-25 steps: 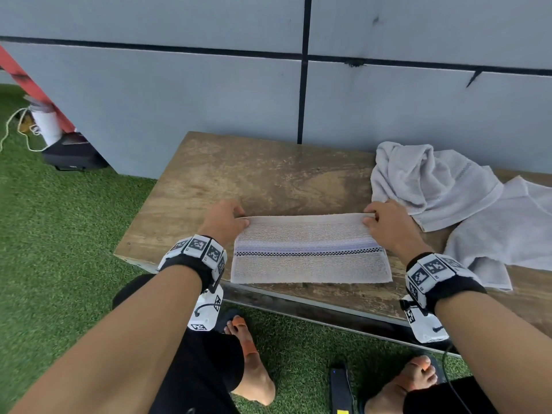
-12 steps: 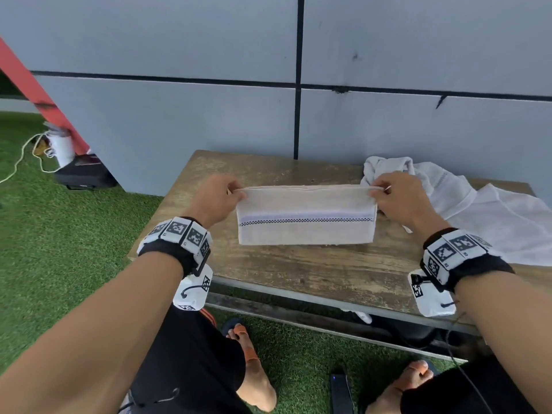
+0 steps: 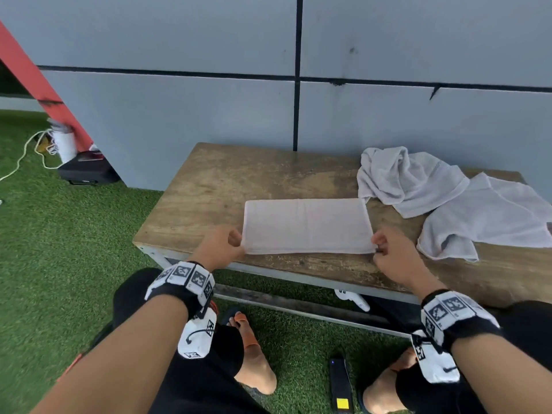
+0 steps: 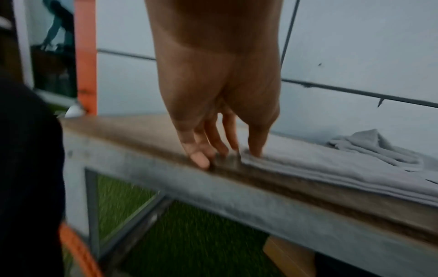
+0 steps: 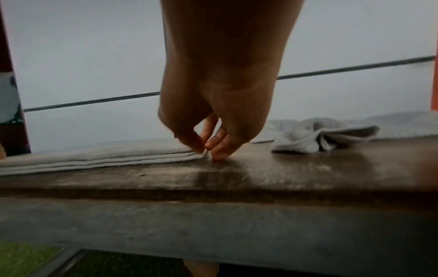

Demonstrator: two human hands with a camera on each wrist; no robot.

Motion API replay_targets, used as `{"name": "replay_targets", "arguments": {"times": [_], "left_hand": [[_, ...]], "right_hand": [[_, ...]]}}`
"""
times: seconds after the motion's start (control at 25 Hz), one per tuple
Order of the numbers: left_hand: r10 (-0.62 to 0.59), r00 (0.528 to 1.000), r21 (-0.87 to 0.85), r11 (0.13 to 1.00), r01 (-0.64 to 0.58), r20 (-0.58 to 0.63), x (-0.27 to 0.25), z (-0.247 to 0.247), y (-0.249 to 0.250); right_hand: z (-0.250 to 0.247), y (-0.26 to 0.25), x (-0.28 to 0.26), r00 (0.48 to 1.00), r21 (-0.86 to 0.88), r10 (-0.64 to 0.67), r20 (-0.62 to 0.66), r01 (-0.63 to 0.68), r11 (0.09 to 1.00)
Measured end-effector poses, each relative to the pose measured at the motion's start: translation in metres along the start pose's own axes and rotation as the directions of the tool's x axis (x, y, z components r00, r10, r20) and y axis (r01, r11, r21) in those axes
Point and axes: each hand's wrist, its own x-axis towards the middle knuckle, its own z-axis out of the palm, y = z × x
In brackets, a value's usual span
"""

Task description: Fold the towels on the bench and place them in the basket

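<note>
3 towels [image 3: 307, 227], 1 bench [image 3: 227, 186], 2 hands [image 3: 219, 248]

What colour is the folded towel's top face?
Plain pale beige-grey folded towel, no stripe showing; clearest in the head view.

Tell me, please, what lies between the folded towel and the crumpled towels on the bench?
In the head view, only a narrow strip of bare wooden bench separates the folded towel from the crumpled towels. At the folded towel's far right corner they nearly touch.

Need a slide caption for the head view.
Both hands, left hand and right hand, at near corners of folded pale towel on worn wooden bench.
</note>
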Motion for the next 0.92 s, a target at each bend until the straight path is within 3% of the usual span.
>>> {"name": "replay_targets", "arguments": {"times": [0.12,0.32,0.48,0.6,0.72,0.8,0.84,0.92], "left_hand": [[-0.094,0.986,-0.039,0.995,0.089,-0.141,-0.004,0.015,0.006],[-0.144,0.976,-0.06,0.989,0.136,-0.163,-0.005,0.019,0.021],[-0.153,0.956,-0.159,0.98,0.116,-0.248,-0.001,0.015,0.016],[-0.152,0.965,-0.154,0.981,0.12,-0.216,0.001,0.015,0.013],[-0.17,0.97,-0.101,0.983,0.154,-0.175,0.006,0.013,0.018],[-0.111,0.956,0.002,0.993,0.116,-0.271,0.014,0.016,0.029],[-0.024,0.947,0.068,0.997,0.049,-0.319,0.021,0.021,0.038],[0.206,0.918,0.169,0.973,-0.156,-0.34,0.038,0.041,0.063]], "right_hand": [[0.008,-0.006,0.004,0.981,0.018,0.107,-0.162,-0.105,0.994],[-0.001,-0.025,0.013,0.985,-0.073,0.156,-0.072,-0.162,0.984],[-0.011,-0.026,0.015,0.978,-0.061,0.206,-0.032,-0.208,0.976],[-0.011,-0.024,0.017,0.976,-0.136,0.216,0.038,-0.209,0.968],[-0.009,-0.032,0.017,0.97,-0.193,0.242,-0.012,-0.239,0.952],[-0.004,-0.043,0.021,0.982,-0.305,0.135,-0.129,-0.169,0.937],[0.003,-0.053,0.025,0.985,-0.327,0.03,-0.168,-0.084,0.941],[0.025,-0.08,0.037,0.984,-0.296,-0.15,-0.1,0.114,0.948]]}}
